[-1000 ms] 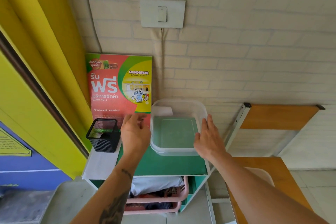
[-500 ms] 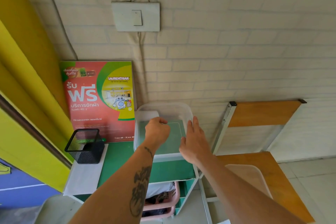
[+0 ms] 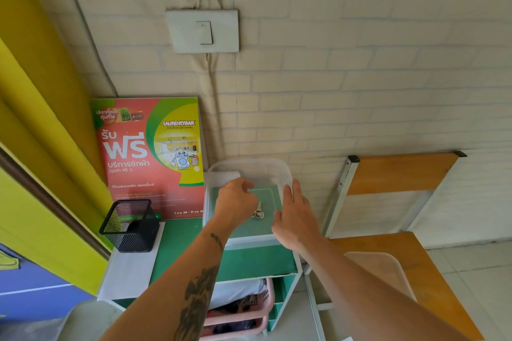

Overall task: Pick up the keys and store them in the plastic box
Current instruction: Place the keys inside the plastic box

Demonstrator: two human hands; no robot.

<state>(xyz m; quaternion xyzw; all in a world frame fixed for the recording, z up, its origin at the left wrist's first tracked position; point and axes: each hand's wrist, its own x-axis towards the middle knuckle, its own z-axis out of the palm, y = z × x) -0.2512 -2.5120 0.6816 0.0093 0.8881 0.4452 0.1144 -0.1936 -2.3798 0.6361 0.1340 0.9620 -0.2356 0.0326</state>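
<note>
A clear plastic box (image 3: 249, 165) stands open on the green shelf top (image 3: 249, 261) against the brick wall. My left hand (image 3: 235, 203) hovers over the inside of the box with its fingers curled. A small bunch of metal keys (image 3: 258, 212) hangs from its fingertips, low in the box; whether they touch the bottom I cannot tell. My right hand (image 3: 296, 219) lies flat against the box's right wall and rim, fingers straight, holding nothing.
A black mesh pen holder (image 3: 130, 227) stands left of the box, with a red laundry poster (image 3: 152, 158) leaning on the wall behind. A pink basket (image 3: 243, 313) sits in the shelf below. A wooden folding table (image 3: 401, 174) and a translucent lid (image 3: 385, 271) are on the right.
My left hand moved from beside the box to over its inside, and the keys now show below its fingers. My right hand stayed at the box's right side.
</note>
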